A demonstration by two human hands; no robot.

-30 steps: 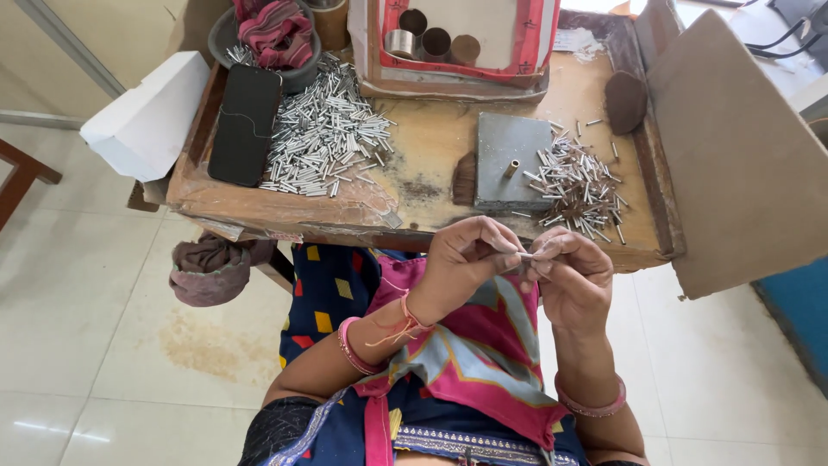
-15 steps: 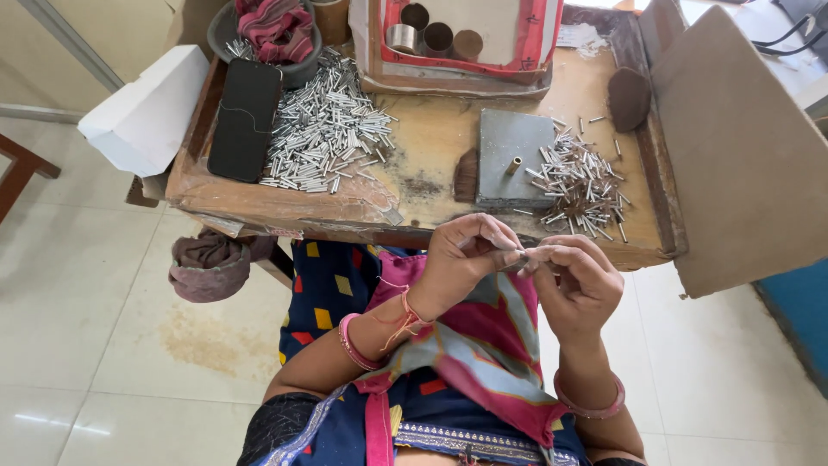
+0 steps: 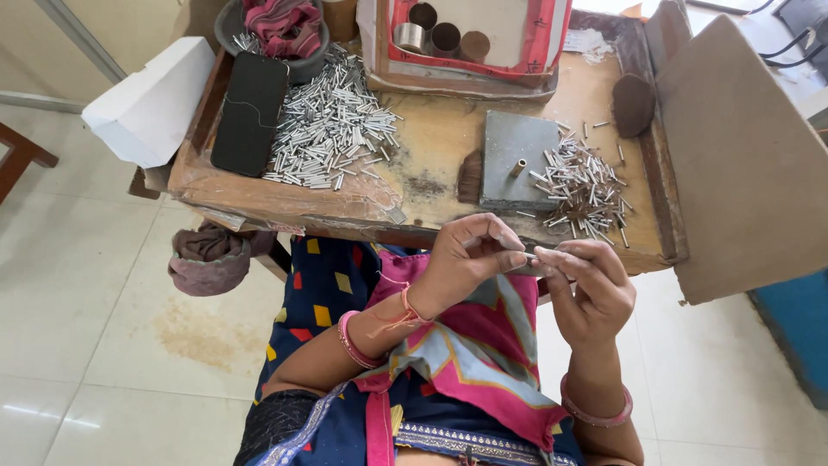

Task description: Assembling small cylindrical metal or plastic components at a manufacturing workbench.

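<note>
My left hand (image 3: 470, 263) and my right hand (image 3: 588, 289) meet over my lap, just below the front edge of the wooden table (image 3: 431, 147). Both pinch a small silver metal tube (image 3: 533, 258) between their fingertips. A grey metal block (image 3: 517, 164) with a short brass peg standing on it lies on the table just above my hands. To its right is a loose pile of short metal tubes (image 3: 586, 190). A bigger pile of tubes (image 3: 332, 129) covers the table's left part.
A black phone (image 3: 250, 112) lies at the table's left, beside a white box (image 3: 151, 103). A bowl with red cloth (image 3: 280, 30) and a red-framed box holding metal cups (image 3: 470, 39) stand at the back. A cardboard sheet (image 3: 746, 164) leans at the right. A cloth bundle (image 3: 209, 259) hangs below the table.
My hands stay together on the small tube; the fingers have shifted a little. The view has moved slightly.
</note>
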